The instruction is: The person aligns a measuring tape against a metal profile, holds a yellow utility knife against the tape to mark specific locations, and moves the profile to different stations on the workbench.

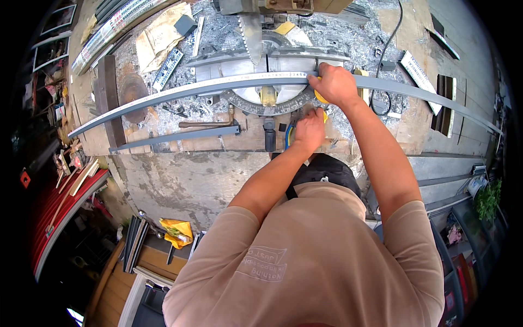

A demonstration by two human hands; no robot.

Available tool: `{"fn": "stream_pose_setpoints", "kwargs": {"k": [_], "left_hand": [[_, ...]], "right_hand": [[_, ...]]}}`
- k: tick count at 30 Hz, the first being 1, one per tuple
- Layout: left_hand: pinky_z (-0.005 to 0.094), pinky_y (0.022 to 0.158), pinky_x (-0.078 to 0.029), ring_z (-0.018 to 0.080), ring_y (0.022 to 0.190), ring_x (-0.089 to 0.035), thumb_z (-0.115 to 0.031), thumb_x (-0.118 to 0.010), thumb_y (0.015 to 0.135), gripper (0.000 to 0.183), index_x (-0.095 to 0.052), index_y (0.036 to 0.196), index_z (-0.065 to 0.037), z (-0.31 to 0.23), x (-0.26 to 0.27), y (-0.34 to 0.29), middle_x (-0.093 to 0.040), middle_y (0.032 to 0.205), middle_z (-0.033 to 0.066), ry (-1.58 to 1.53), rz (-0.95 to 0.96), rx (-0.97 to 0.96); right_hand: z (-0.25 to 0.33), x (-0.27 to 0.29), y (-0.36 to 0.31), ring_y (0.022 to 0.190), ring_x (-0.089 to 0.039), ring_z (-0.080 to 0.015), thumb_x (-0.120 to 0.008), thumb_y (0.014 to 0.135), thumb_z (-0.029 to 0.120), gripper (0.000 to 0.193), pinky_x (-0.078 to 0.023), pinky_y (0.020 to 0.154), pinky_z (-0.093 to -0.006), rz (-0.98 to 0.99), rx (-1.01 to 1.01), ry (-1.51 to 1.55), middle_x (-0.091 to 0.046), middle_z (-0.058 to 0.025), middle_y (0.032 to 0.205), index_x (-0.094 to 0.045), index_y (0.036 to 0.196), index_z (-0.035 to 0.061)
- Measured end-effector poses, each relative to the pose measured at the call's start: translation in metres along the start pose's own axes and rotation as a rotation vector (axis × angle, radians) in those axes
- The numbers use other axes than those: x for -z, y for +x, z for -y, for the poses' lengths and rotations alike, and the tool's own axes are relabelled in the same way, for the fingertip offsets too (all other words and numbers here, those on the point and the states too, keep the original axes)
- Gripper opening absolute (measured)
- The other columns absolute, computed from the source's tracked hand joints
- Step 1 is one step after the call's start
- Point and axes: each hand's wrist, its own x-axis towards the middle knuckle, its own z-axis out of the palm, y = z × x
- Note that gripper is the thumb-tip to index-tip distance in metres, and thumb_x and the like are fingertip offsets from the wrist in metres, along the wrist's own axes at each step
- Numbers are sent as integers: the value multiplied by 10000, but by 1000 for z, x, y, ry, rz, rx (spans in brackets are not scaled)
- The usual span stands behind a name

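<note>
A long grey profile bar lies across the mitre saw's base, reaching well past it on both sides. Along its far edge runs a pale strip with fine marks, looking like a tape measure's blade. My right hand is closed over the bar, right of the saw's middle; a bit of yellow shows beneath it. Nearer to me, my left hand has curled fingers, beside another yellow piece; what they hold is hidden. The toothed saw blade stands raised beyond the bar.
Pale chips cover the workbench. A dark block sits under the bar's left part, dark profiles at its right. A shorter grey profile and a rusty rod lie near the front edge. A black cable trails at right.
</note>
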Motion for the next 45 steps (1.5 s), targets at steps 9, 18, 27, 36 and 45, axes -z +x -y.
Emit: {"fn": "stream_pose_setpoints", "kwargs": {"k": [9,18,27,36,45], "left_hand": [[481,997,-554,403,1130,-715,-141,-685,926,658,-423,1518,-20,29,74,-58,-690,1242,239,-531,277,70],[402,989,-545,230,1102,-673,-166,-574,1060,483,-458,1522,-90,83,91,-75,-650,1164,92,-1602,163,324],[291,817,-509,120,863,-598,-457,-497,1162,438,-669,1240,-62,94,111,-42,-610,961,7,-1421,-24,255],[306,793,-514,132,839,-585,-407,-456,1181,430,-643,1343,-55,95,126,-22,-625,969,26,-1567,78,287],[318,773,-553,146,825,-614,-374,-481,1180,389,-644,1319,-49,98,120,-5,-645,971,37,-1656,23,279]], "right_hand": [[-2,-1,-2,960,-777,-431,-689,951,481,481,-609,912,-526,-20,1,21,-790,-263,981,-763,1087,25],[-1,-5,-2,941,-779,-425,-703,952,482,460,-612,877,-527,-45,8,6,-793,-247,968,-765,1053,37],[5,-10,-8,904,-772,-422,-710,959,468,442,-601,841,-527,-85,-3,-1,-788,-234,929,-734,1018,31],[3,-15,-9,889,-764,-421,-711,957,466,435,-588,813,-528,-112,-1,5,-782,-211,901,-707,978,32],[6,-14,-9,874,-762,-419,-709,962,483,449,-586,797,-526,-115,-15,1,-776,-203,875,-703,956,34]]}}
